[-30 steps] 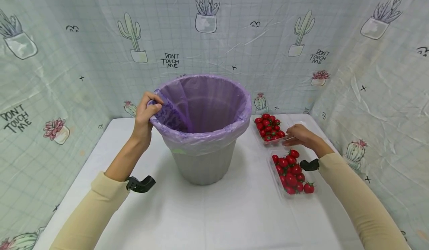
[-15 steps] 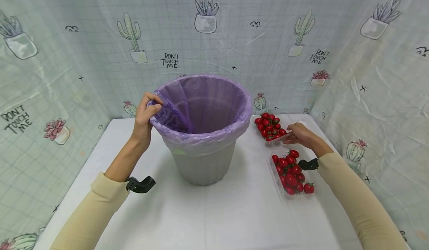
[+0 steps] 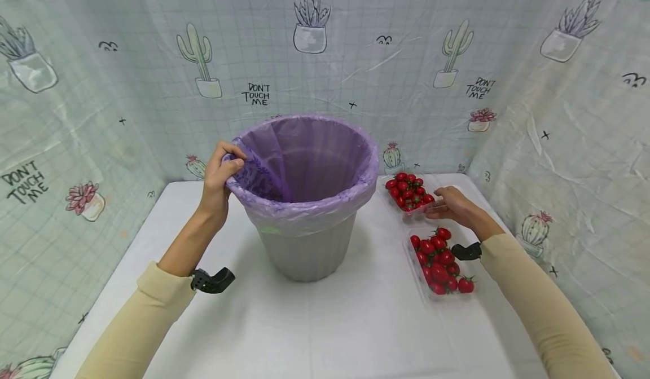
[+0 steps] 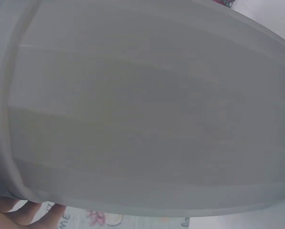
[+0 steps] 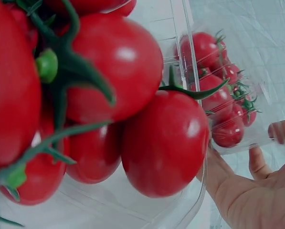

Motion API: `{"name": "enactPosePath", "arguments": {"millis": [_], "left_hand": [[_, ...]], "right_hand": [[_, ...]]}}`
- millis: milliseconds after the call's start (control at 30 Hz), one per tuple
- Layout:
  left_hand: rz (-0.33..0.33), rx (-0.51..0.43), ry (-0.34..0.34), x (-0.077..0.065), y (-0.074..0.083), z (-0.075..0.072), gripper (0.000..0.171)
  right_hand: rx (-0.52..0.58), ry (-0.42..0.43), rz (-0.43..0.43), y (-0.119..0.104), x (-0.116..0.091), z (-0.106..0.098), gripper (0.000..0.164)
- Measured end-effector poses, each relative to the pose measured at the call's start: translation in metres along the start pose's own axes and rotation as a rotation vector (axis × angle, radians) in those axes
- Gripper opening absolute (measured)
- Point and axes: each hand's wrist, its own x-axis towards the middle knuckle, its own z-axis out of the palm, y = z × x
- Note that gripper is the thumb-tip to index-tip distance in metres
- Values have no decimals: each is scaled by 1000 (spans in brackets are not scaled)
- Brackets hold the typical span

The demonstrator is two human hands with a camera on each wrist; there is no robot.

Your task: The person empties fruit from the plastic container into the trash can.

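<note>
My left hand (image 3: 219, 177) grips the left rim of a grey bin (image 3: 307, 252), thumb over a purple bin liner (image 3: 304, 212) folded down outside it. The bin's ribbed side (image 4: 147, 114) fills the left wrist view, with left fingers (image 4: 49, 217) low at its edge. On the right, my right hand (image 3: 454, 205) pinches the near right corner of a clear plastic box of cherry tomatoes (image 3: 406, 190). The right wrist view shows that box's tomatoes (image 5: 216, 95) beyond the hand (image 5: 257, 195). Large in front there are tomatoes (image 5: 166, 143) from a second box.
A second clear plastic box (image 3: 417, 280) of cherry tomatoes (image 3: 440, 263) lies beneath my right forearm, closer to me. The bin stands mid-table on a white tabletop (image 3: 304, 328). Cactus-printed sheeting (image 3: 325, 74) encloses the back and both sides.
The far tomato box has shifted slightly rightward with my right hand on its corner. The head view has moved a little. My left hand keeps its grip on the bin rim.
</note>
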Motion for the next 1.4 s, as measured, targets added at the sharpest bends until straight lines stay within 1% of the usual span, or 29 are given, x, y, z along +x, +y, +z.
{"name": "enactPosePath", "arguments": {"millis": [167,300,433,600,767,1000,1233,1400], "left_hand": [[-2,-3,2,0,-1,-1,17],[-1,-3,3,0,-1,-1,17],[6,-6,2,0,-1,-1,17],[10,-7,8,0,0,-2,17],[15,-6,7,0,0,-1,17],[13,-6,6,0,-1,0,18],[13,-6,4,0,-2,1,18],[8,-3,7,0,-3,1,18]], "right_hand": [[60,20,-7,-1,0,4,63],[109,17,-13,0,1,5,67],[81,7,-34,0,2,5,74],[49,-6,-37,0,6,3,73],[75,2,-32,2,8,3,69],[89,21,-47,4,6,6,65],[118,22,-60,8,7,9,65],[146,31,-49,10,8,10,65]]}}
